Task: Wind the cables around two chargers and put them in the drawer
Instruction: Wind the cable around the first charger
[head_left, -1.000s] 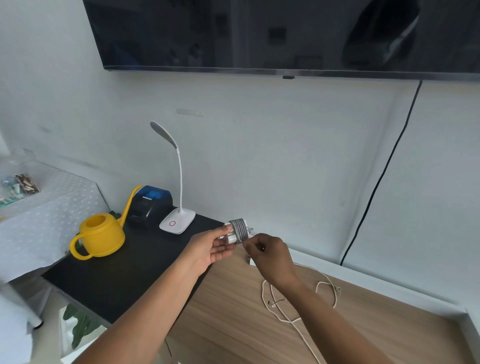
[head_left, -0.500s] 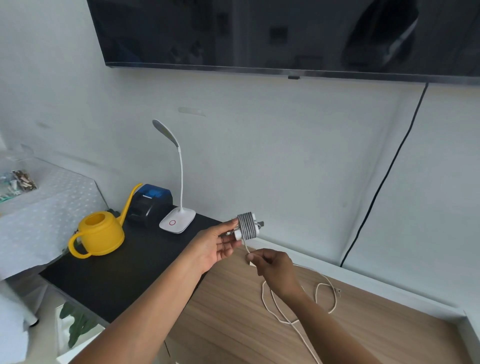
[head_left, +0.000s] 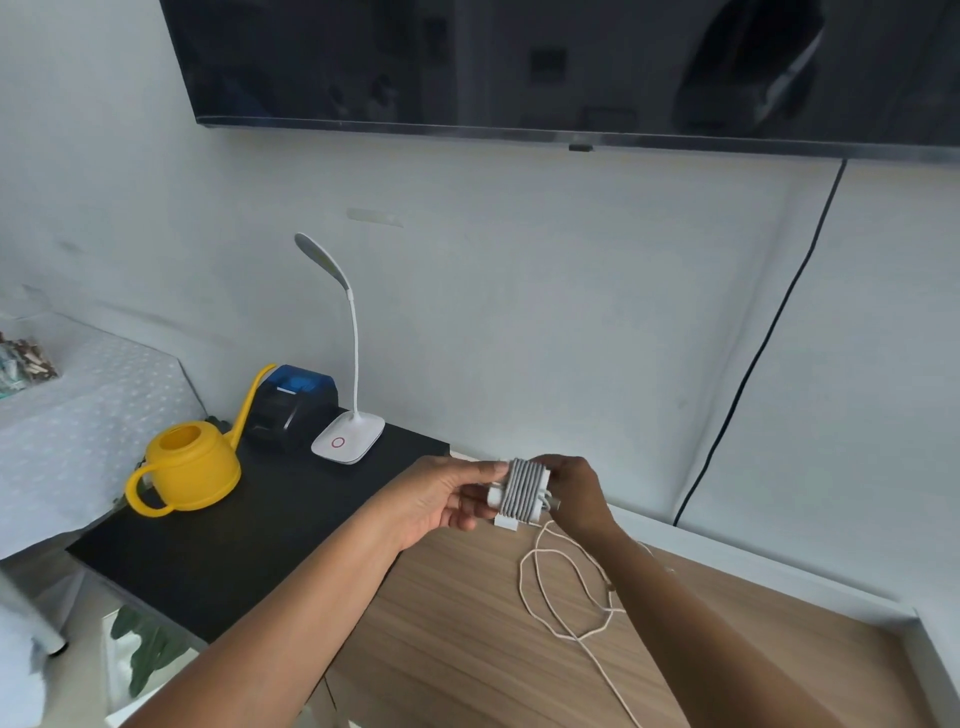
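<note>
A white charger (head_left: 523, 491) with grey cable wound round it in several turns hangs in the air above the wooden top. My left hand (head_left: 441, 499) pinches its left end with fingers and thumb. My right hand (head_left: 574, 493) grips its right side, where the cable's plug end sticks out. Behind and below it a second white charger (head_left: 506, 523) partly shows on the wood. Its loose white cable (head_left: 558, 592) lies in loops on the wooden top and trails toward the front edge. No drawer is in view.
A yellow watering can (head_left: 189, 470), a black and blue small printer (head_left: 293, 405) and a white desk lamp (head_left: 347, 436) stand on the black table (head_left: 218, 561) at the left. A television (head_left: 571, 67) hangs above, its black cord (head_left: 753, 358) running down the wall.
My right hand rose from the loose cable on the wood back to the charger's right side. The wound charger has tilted and dropped a little toward the wooden top.
</note>
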